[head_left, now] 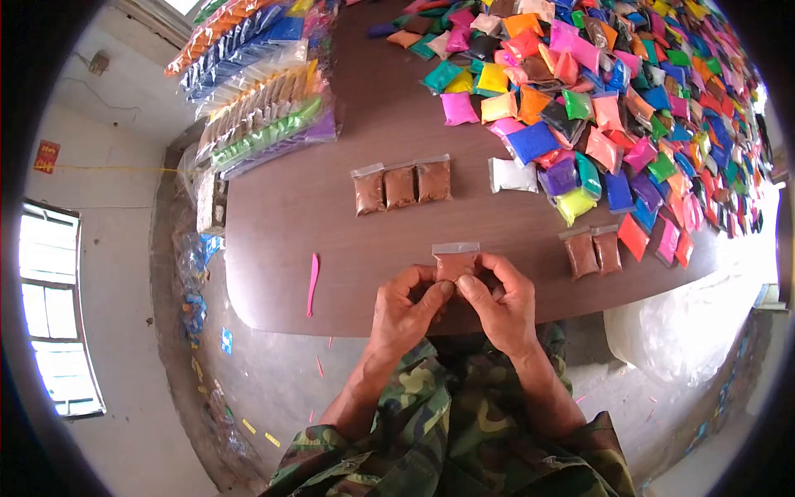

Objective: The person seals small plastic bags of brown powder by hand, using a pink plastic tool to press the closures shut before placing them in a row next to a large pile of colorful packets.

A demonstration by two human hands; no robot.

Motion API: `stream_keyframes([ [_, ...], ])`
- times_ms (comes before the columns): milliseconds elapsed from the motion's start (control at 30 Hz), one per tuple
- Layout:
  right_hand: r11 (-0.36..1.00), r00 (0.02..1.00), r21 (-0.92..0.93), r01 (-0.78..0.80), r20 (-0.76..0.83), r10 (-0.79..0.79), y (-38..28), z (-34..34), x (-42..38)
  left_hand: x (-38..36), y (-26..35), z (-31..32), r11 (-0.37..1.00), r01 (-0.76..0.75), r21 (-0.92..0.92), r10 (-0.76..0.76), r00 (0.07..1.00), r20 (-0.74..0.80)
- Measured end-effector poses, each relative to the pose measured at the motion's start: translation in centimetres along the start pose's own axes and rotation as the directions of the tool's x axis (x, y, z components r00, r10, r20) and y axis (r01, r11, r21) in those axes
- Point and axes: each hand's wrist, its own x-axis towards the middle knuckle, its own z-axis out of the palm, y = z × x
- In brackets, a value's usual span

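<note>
Between my hands, just over the table's near edge, is a small clear zip bag of brown clay [455,263], its flat zip strip facing away from me. My left hand [407,305] pinches its left side, and my right hand [498,302] pinches its right side, with both thumbs close together at the lower edge. The fingers underneath are partly hidden. Farther off lies a row of three brown clay bags [400,185], side by side. To the right rests a pair of similar brown bags [593,252]. A pink plastic knife [313,285] lies left of my hands.
A big heap of small colourful bags [613,124] covers the table's right and far side. Stacked rows of packed bags [265,108] stand at the far left. A white bag [515,176] lies at the heap's edge. A large translucent plastic sack [679,327] is below the table's right edge.
</note>
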Motion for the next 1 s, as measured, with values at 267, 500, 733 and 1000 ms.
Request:
stream_keyframes([
  [267,0.987,0.998,0.152,-0.051,0.039,0.045,-0.3,-0.6,0.3,0.0,0.9,-0.2,0.996,0.052,-0.066,-0.049,0.998,0.051],
  [500,0.987,0.995,-0.135,0.091,0.060,-0.083,0.4,-0.6,0.0,0.6,0.3,0.7,0.997,-0.054,-0.058,0.049,0.995,-0.083],
  [733,0.998,0.997,0.021,-0.054,-0.061,0.055,-0.9,-1.0,-2.2,0.5,0.6,1.1,1.000,-0.001,-0.003,0.000,0.993,-0.122],
  [1000,0.942,0.902,-0.335,-0.011,-0.410,-0.135,-4.1,-8.8,-3.6,-0.9,-0.3,2.0,0.982,-0.088,0.170,0.114,0.982,-0.149],
])
